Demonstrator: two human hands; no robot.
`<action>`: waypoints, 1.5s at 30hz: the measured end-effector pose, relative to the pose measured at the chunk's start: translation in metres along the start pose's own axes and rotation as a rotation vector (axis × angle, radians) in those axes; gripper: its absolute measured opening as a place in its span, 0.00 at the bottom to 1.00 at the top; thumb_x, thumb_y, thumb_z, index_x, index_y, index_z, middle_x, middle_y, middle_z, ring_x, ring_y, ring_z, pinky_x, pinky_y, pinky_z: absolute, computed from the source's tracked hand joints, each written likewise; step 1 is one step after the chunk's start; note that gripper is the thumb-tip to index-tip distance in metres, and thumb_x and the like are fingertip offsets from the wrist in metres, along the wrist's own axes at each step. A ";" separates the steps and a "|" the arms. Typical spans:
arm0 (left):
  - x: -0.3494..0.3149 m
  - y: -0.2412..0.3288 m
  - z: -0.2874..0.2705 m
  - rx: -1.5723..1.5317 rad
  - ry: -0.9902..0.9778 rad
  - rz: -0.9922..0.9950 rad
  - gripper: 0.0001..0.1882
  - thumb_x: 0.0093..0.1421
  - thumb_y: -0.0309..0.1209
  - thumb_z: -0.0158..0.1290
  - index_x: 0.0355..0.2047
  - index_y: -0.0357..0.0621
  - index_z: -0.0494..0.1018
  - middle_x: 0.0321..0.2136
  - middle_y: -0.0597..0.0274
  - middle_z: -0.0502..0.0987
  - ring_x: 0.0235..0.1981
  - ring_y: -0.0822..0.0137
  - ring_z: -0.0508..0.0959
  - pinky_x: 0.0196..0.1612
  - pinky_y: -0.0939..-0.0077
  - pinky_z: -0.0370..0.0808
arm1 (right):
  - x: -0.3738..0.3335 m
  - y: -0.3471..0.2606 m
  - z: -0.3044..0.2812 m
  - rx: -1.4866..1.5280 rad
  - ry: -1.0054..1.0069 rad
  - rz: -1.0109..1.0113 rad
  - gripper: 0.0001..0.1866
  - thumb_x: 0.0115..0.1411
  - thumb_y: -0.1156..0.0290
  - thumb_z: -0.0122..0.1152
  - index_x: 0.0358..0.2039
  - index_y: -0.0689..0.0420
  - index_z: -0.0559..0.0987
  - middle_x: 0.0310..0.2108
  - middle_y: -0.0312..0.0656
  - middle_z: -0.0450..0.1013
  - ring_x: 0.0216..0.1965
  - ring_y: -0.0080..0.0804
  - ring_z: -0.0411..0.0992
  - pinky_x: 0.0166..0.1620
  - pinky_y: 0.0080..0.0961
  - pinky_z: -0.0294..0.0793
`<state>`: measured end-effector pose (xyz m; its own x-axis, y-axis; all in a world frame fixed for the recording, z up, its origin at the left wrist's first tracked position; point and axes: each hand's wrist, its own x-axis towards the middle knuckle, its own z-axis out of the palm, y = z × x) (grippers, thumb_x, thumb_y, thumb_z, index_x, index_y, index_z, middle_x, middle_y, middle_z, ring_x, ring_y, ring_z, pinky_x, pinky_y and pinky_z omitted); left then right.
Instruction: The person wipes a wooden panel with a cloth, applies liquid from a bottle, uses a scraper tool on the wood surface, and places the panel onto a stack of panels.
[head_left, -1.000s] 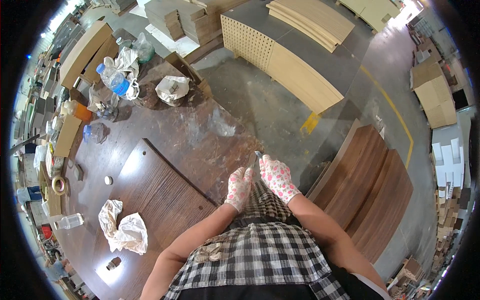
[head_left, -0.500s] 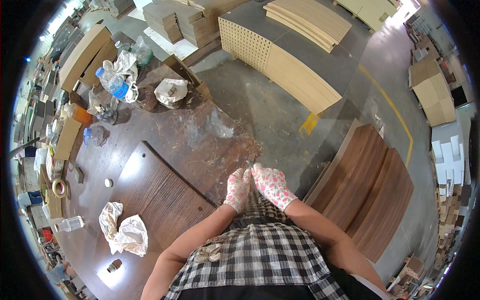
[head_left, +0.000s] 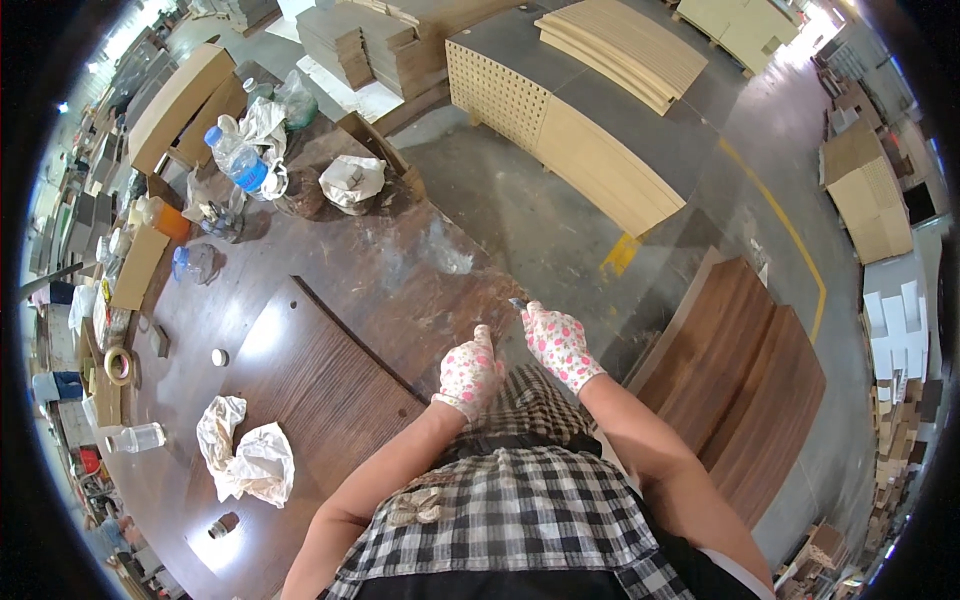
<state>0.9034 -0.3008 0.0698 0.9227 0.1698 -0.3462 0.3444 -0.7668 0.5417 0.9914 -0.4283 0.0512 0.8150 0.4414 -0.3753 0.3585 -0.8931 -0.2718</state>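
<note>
My left hand (head_left: 471, 374), in a white glove with pink flowers, is closed near the table's right edge, thumb pointing forward. What it holds, if anything, is hidden. My right hand (head_left: 558, 343), gloved alike, grips a small thing with a grey, pointed tip (head_left: 517, 303) that shows past the fingers; it looks like a blade, but its kind is unclear. The hands are a short way apart. Left of them, a dark wood-grain panel (head_left: 320, 390) with small round holes lies on the brown table (head_left: 400, 270). A crumpled white cloth (head_left: 262, 465) rests on the panel.
At the table's far left stand plastic bottles (head_left: 240, 165), white crumpled cloth (head_left: 352, 183) and a tape roll (head_left: 118, 366). A clear bottle (head_left: 137, 438) lies at the left edge. To my right are stacked dark boards (head_left: 725, 385); ahead, stacked light boards (head_left: 610, 180).
My hands, close together before, have parted. The left has drawn back toward me; the right has moved slightly forward and right with the small pointed thing.
</note>
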 end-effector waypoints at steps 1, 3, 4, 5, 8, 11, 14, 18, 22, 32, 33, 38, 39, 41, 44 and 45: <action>0.002 -0.001 -0.003 0.106 -0.056 0.004 0.22 0.54 0.36 0.50 0.42 0.28 0.65 0.27 0.41 0.76 0.31 0.47 0.77 0.36 0.59 0.73 | 0.001 0.000 0.002 -0.003 0.005 0.002 0.16 0.64 0.60 0.38 0.35 0.57 0.72 0.24 0.48 0.75 0.29 0.45 0.75 0.33 0.41 0.73; 0.010 -0.020 0.016 0.069 0.064 0.025 0.18 0.55 0.36 0.50 0.38 0.31 0.66 0.22 0.47 0.75 0.26 0.51 0.76 0.33 0.61 0.73 | 0.003 0.006 0.012 0.030 0.044 -0.015 0.17 0.64 0.59 0.38 0.34 0.57 0.72 0.23 0.49 0.75 0.29 0.46 0.75 0.34 0.42 0.73; 0.015 -0.016 0.010 -0.361 -0.015 -0.036 0.16 0.56 0.36 0.49 0.36 0.33 0.67 0.20 0.53 0.72 0.22 0.56 0.74 0.29 0.64 0.71 | 0.005 0.012 0.016 0.164 0.128 -0.056 0.18 0.64 0.58 0.38 0.34 0.58 0.72 0.22 0.50 0.74 0.28 0.47 0.74 0.34 0.43 0.72; 0.018 -0.012 0.005 -0.791 -0.100 -0.098 0.14 0.57 0.36 0.49 0.34 0.35 0.67 0.17 0.59 0.70 0.18 0.62 0.72 0.24 0.67 0.70 | 0.006 0.018 0.021 0.298 0.213 -0.095 0.18 0.64 0.57 0.38 0.34 0.58 0.72 0.22 0.51 0.74 0.27 0.48 0.74 0.34 0.43 0.72; 0.017 -0.020 0.009 -1.452 -0.484 -0.397 0.09 0.61 0.34 0.46 0.27 0.45 0.65 0.13 0.71 0.61 0.11 0.76 0.59 0.14 0.81 0.58 | -0.004 0.023 0.029 0.411 0.198 -0.002 0.18 0.63 0.56 0.39 0.35 0.58 0.72 0.23 0.51 0.73 0.28 0.50 0.72 0.34 0.45 0.70; 0.018 -0.024 0.016 -1.777 -0.688 -0.471 0.12 0.63 0.34 0.42 0.22 0.50 0.61 0.11 0.74 0.57 0.08 0.79 0.54 0.12 0.85 0.53 | -0.017 0.003 0.011 0.207 0.157 -0.140 0.15 0.63 0.59 0.42 0.33 0.57 0.71 0.19 0.48 0.72 0.25 0.47 0.72 0.31 0.42 0.71; 0.019 -0.027 0.019 -1.815 -0.776 -0.454 0.15 0.65 0.36 0.41 0.22 0.45 0.66 0.11 0.71 0.62 0.08 0.77 0.58 0.11 0.81 0.57 | -0.013 -0.006 0.010 0.186 0.122 -0.156 0.14 0.63 0.60 0.41 0.32 0.57 0.71 0.20 0.47 0.73 0.24 0.45 0.73 0.30 0.41 0.71; 0.013 -0.021 0.011 -1.130 -0.410 -0.267 0.18 0.64 0.40 0.41 0.28 0.40 0.72 0.14 0.68 0.67 0.10 0.77 0.62 0.11 0.81 0.57 | -0.008 -0.014 0.003 0.122 -0.014 -0.126 0.14 0.64 0.61 0.41 0.32 0.56 0.72 0.21 0.46 0.73 0.26 0.43 0.73 0.31 0.40 0.71; 0.005 -0.023 0.007 -1.190 -0.315 -0.437 0.20 0.65 0.42 0.40 0.29 0.37 0.71 0.14 0.66 0.68 0.10 0.75 0.62 0.12 0.80 0.58 | -0.009 -0.006 0.018 0.211 0.066 -0.112 0.15 0.64 0.60 0.41 0.32 0.57 0.72 0.20 0.46 0.73 0.24 0.44 0.73 0.30 0.40 0.71; 0.008 -0.011 0.024 -1.401 -0.308 -0.618 0.22 0.65 0.45 0.38 0.25 0.39 0.68 0.12 0.66 0.64 0.09 0.73 0.59 0.12 0.78 0.55 | -0.005 -0.011 0.007 0.119 -0.012 -0.005 0.17 0.64 0.58 0.40 0.34 0.57 0.72 0.22 0.49 0.74 0.27 0.48 0.73 0.33 0.44 0.71; 0.008 -0.010 0.025 -1.398 -0.313 -0.619 0.22 0.65 0.45 0.38 0.25 0.39 0.68 0.12 0.66 0.64 0.09 0.73 0.59 0.12 0.78 0.55 | -0.007 -0.014 0.006 0.121 -0.013 0.000 0.17 0.64 0.58 0.40 0.34 0.57 0.72 0.22 0.49 0.74 0.27 0.48 0.73 0.33 0.44 0.71; 0.007 -0.005 0.029 -1.304 -0.206 -0.592 0.21 0.65 0.44 0.38 0.25 0.40 0.68 0.12 0.67 0.62 0.09 0.74 0.58 0.12 0.79 0.54 | -0.017 -0.014 0.013 0.077 -0.082 -0.002 0.17 0.64 0.58 0.38 0.35 0.57 0.72 0.25 0.48 0.75 0.29 0.46 0.74 0.34 0.43 0.72; 0.006 -0.006 0.029 -1.304 -0.207 -0.591 0.21 0.65 0.44 0.38 0.25 0.40 0.68 0.12 0.67 0.62 0.09 0.74 0.58 0.12 0.79 0.54 | -0.018 -0.014 0.012 0.080 -0.101 -0.017 0.18 0.64 0.58 0.38 0.35 0.57 0.72 0.25 0.48 0.75 0.29 0.47 0.74 0.34 0.43 0.72; 0.005 -0.008 0.027 -1.316 -0.227 -0.571 0.21 0.65 0.44 0.38 0.24 0.40 0.68 0.12 0.67 0.62 0.09 0.74 0.58 0.12 0.79 0.54 | -0.016 -0.011 0.011 0.097 -0.090 -0.020 0.17 0.64 0.58 0.38 0.35 0.57 0.72 0.25 0.49 0.75 0.29 0.47 0.74 0.34 0.43 0.72; 0.005 -0.008 0.027 -1.360 -0.272 -0.617 0.22 0.65 0.43 0.39 0.23 0.40 0.68 0.12 0.68 0.63 0.09 0.74 0.57 0.11 0.79 0.54 | -0.011 -0.010 0.010 0.065 -0.044 -0.042 0.17 0.64 0.58 0.39 0.34 0.57 0.72 0.23 0.48 0.75 0.28 0.47 0.74 0.33 0.43 0.72; 0.006 -0.007 0.028 -1.361 -0.272 -0.619 0.22 0.65 0.43 0.39 0.23 0.40 0.68 0.12 0.68 0.63 0.09 0.74 0.57 0.11 0.79 0.54 | -0.009 -0.012 0.008 0.079 -0.033 -0.042 0.17 0.64 0.59 0.39 0.34 0.58 0.72 0.22 0.48 0.75 0.27 0.47 0.74 0.33 0.42 0.72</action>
<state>0.9012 -0.3116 0.0426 0.5706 0.0081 -0.8212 0.6868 0.5436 0.4826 0.9765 -0.4208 0.0506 0.7840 0.4822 -0.3910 0.3539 -0.8646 -0.3566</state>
